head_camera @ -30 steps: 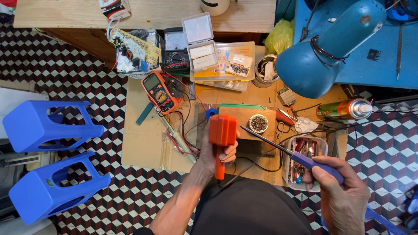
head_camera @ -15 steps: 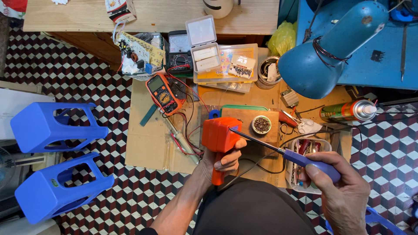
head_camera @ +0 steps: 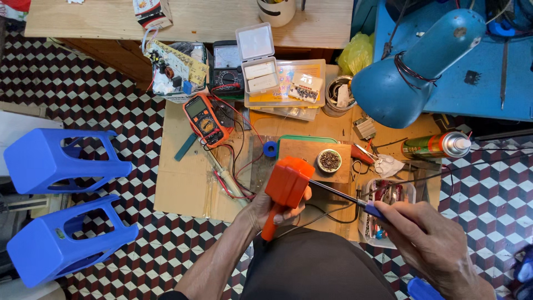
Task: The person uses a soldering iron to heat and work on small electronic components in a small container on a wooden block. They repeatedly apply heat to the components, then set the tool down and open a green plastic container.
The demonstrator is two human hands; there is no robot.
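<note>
Left hand (head_camera: 272, 208) grips an orange tool (head_camera: 285, 186) below the wooden block (head_camera: 311, 155); right hand (head_camera: 430, 244) pinches a soldering iron (head_camera: 355, 201), tip touching the tool.

An orange tool (head_camera: 286, 186) sits at centre frame. Upper right, a blue lamp shade (head_camera: 413, 69). At left, two bright blue plastic stools (head_camera: 58, 208). The floor (head_camera: 119, 119) shows a red, white and black cube pattern. The multimeter (head_camera: 202, 118) is orange.
</note>
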